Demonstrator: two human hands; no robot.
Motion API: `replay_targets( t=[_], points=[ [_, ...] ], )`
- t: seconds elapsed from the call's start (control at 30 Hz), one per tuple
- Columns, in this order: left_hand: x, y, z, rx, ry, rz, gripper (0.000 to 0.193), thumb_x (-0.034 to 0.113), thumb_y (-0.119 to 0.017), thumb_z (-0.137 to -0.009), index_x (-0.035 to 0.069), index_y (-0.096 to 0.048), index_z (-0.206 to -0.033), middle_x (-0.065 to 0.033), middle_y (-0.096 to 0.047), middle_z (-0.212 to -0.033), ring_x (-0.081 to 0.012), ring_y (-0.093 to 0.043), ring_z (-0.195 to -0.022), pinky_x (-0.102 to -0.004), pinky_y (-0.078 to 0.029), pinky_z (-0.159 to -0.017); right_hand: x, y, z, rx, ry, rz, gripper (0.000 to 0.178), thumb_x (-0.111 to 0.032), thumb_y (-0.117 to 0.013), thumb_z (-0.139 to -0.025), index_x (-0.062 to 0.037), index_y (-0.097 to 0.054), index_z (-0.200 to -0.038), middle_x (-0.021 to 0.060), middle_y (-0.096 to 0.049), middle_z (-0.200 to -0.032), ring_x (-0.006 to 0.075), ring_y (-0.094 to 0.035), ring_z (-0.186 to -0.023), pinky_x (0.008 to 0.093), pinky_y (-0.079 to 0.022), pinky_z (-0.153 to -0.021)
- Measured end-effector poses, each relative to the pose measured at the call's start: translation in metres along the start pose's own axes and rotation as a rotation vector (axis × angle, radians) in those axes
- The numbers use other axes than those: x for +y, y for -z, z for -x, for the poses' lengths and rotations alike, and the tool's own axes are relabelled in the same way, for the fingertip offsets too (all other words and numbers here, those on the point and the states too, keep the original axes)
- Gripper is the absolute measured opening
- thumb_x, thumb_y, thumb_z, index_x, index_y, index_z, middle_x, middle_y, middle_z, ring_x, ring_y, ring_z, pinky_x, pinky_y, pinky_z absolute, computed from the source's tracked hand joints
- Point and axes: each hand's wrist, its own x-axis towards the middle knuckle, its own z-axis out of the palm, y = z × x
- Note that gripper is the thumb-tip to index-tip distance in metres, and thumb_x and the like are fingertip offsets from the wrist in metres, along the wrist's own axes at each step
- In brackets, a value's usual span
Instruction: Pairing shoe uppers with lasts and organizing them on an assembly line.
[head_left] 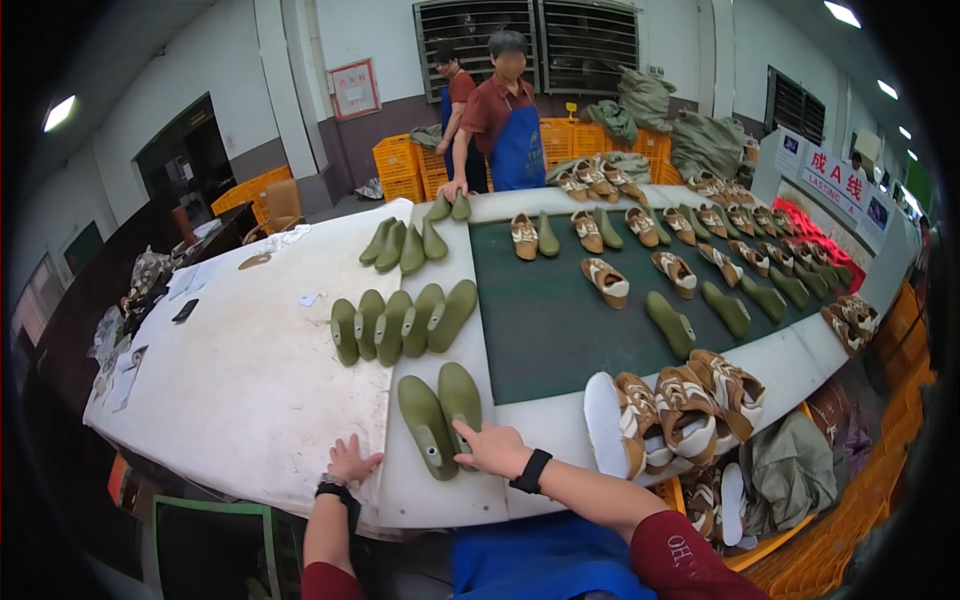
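Note:
Two olive-green shoe lasts lie side by side at the near edge of the table in front of me. My right hand is at the heel end of the right-hand shoe last, its index finger and thumb on it and the other fingers curled. The left-hand shoe last lies just beside it, with a metal-rimmed hole near its heel. My left hand rests with spread fingers on the white tabletop, holding nothing. A dark band is around each wrist.
Several green lasts stand in a row farther back. A dark green conveyor belt on the right carries brown sneakers and lasts. More sneakers stand at its near edge. Across the table, a co-worker in a blue apron touches lasts.

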Motion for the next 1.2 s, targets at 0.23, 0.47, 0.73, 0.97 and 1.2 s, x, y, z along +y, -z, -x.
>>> replay_targets(
  t=[0.23,0.47,0.73,0.97,1.2],
  points=[
    [-0.008,0.005,-0.01,-0.021,0.078,0.04,0.103,0.079,-0.043,-0.066,0.022,-0.006,-0.144,-0.0169,0.005,-0.148,-0.0391,0.004,-0.135,-0.0588,-0.006,-0.104,-0.016,-0.023,-0.031,-0.181,-0.094,-0.044,0.051,-0.031,-0.051,-0.084,-0.0165,-0.035,-0.131,0.0164,-0.064,-0.082,0.0342,-0.062,-0.077,0.0439,-0.049,-0.065],
    [-0.015,0.007,-0.025,-0.021,0.029,0.044,0.102,0.077,-0.046,-0.067,0.021,-0.006,-0.144,-0.0189,0.005,-0.148,-0.0421,0.007,-0.134,-0.0604,-0.004,-0.103,0.061,-0.015,-0.06,0.185,-0.208,-0.979,0.025,-0.026,-0.055,-0.081,-0.0155,-0.048,-0.102,0.0029,-0.048,-0.063,0.0146,-0.046,-0.049,0.0296,-0.037,-0.042],
    [-0.017,0.009,-0.022,-0.003,-0.029,0.067,0.103,0.07,-0.053,-0.069,0.014,-0.009,-0.143,-0.0236,0.005,-0.146,-0.0461,0.006,-0.133,-0.0637,-0.007,-0.101,0.178,0.137,-0.084,0.157,-0.644,-1.246,0.009,-0.024,-0.052,-0.084,-0.0172,-0.049,-0.088,-0.0019,-0.041,-0.066,0.0051,-0.034,-0.05,0.0194,-0.028,-0.039],
    [-0.022,0.002,-0.028,-0.029,-0.007,0.063,0.104,0.067,-0.057,-0.068,0.012,-0.009,-0.143,-0.0238,0.006,-0.145,-0.0472,0.007,-0.132,-0.0668,-0.007,-0.098,0.317,0.098,-0.113,0.042,-0.415,0.098,0.028,-0.026,-0.054,-0.079,-0.0194,-0.051,-0.106,0.0129,-0.062,-0.093,0.0337,-0.06,-0.086,0.043,-0.046,-0.075],
    [-0.022,-0.003,-0.032,-0.026,-0.015,0.065,0.104,0.063,-0.06,-0.069,0.01,-0.009,-0.142,-0.0242,0.006,-0.145,-0.0491,0.007,-0.131,-0.0676,-0.007,-0.097,0.355,0.022,-0.111,0.114,-0.543,0.147,0.024,-0.022,-0.044,-0.087,-0.0234,-0.053,-0.109,0.0177,-0.059,-0.094,0.0328,-0.06,-0.086,0.0405,-0.048,-0.075]
  ],
)
